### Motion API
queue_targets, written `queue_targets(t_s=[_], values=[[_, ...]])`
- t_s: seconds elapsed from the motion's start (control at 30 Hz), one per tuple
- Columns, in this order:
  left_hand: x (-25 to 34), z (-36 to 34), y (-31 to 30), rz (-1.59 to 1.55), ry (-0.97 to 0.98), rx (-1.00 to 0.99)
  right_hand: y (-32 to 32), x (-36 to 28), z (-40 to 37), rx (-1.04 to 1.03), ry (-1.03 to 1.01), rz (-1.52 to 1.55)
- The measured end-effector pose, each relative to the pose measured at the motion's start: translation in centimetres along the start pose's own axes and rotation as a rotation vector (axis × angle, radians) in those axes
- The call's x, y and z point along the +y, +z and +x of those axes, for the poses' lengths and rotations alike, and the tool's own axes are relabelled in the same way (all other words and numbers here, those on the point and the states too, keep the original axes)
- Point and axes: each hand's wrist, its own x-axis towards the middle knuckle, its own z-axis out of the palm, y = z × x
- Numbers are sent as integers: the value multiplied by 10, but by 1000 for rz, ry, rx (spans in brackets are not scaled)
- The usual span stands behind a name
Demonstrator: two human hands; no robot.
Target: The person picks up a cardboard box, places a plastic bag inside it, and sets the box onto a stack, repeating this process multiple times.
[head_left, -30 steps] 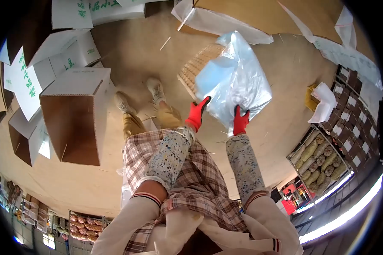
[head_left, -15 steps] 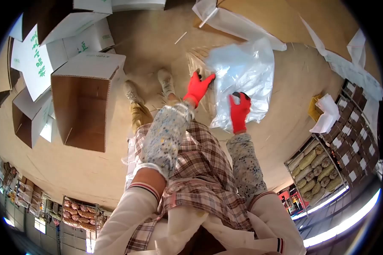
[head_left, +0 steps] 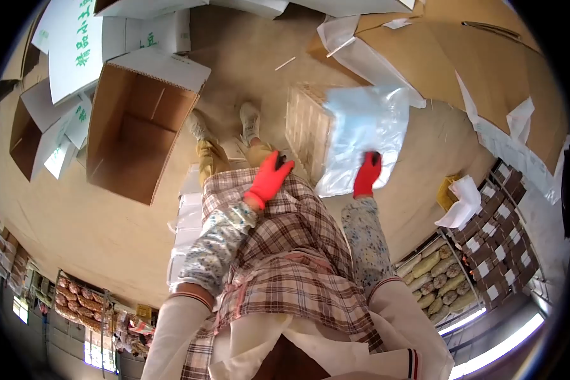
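A clear, bluish plastic bag (head_left: pixel 361 130) lies spread over the right side of a brown, box-shaped bundle (head_left: pixel 308 123) that has a clear wrapping. My right hand (head_left: pixel 367 175), in a red glove with dark fingertips, is at the bag's near right part. Its fingers are curled in on the plastic and somewhat blurred. My left hand (head_left: pixel 269 180), gloved the same way, hovers over my plaid apron (head_left: pixel 285 228), just left of the bundle. Thumb and fingers are apart, with nothing between them.
An open cardboard box (head_left: pixel 142 126) stands left of my feet, beside white cartons (head_left: pixel 76 50) with green lettering. Flattened cardboard (head_left: pixel 443 57) with torn white sheets lies at the upper right. Shelves of stuffed sacks (head_left: pixel 440 278) and stacked brown packs (head_left: pixel 497 247) stand at lower right.
My left hand has drawn back from the bundle's top edge toward my lap. My right hand stays at the bag, its fingers curled. The view has shifted slightly.
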Motion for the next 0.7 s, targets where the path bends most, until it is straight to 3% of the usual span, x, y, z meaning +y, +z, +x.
queue_targets(t_s=[0.03,0.07,0.1,0.13,0.17,0.2,0.23,0.27,0.3,0.33,0.37,0.4,0.43,0.47,0.5,0.53,0.57,0.6,0.67,0.7], values=[[7,-3,-15,-6,-43,-30,-15,-4,2,28,48,101],[9,-5,-27,-11,-82,-68,-11,-76,-17,46,-66,-55],[2,-6,-32,149,13,-10,-37,-43,0,-269,94,70],[4,-10,-32,146,16,-19,-64,-32,18,-296,-136,-364],[11,-14,-33,174,67,-16,-113,46,75,-59,198,204],[20,-18,-33,200,115,-3,-111,-9,77,294,152,446],[43,-21,-35,202,10,-174,-114,-54,81,360,125,425],[60,-27,-31,203,11,-178,-104,-101,65,364,126,425],[76,-35,-21,69,30,-243,-81,-148,35,107,75,21],[91,-42,-11,-67,45,-309,-66,-150,8,-195,-84,-210],[104,-46,-5,-71,42,-313,-51,-152,-20,-464,-300,-378],[116,-49,-1,-378,-5,-261,-12,-223,-80,-762,-263,-486],[140,-48,-9,-620,-131,-131,5,-262,-109,-933,-417,-423],[163,-47,-16,-866,-225,30,9,-269,-113,-1004,-295,-259],[163,-46,-35,-824,-115,105,13,-277,-118,-1062,-164,-99],[166,-49,-57,-775,-8,185,16,-280,-113,-985,253,139],[177,-56,-63,-778,27,302,29,-284,-114,-1015,-141,-19],[188,-65,-65,-766,-70,383,48,-301,-133,-1074,-323,-155],[202,-79,-89,-583,-74,499,60,-286,-150,-1227,-226,-120],[198,-79,-115,-585,-31,563,63,-289,-139,-1018,-53,-65]])
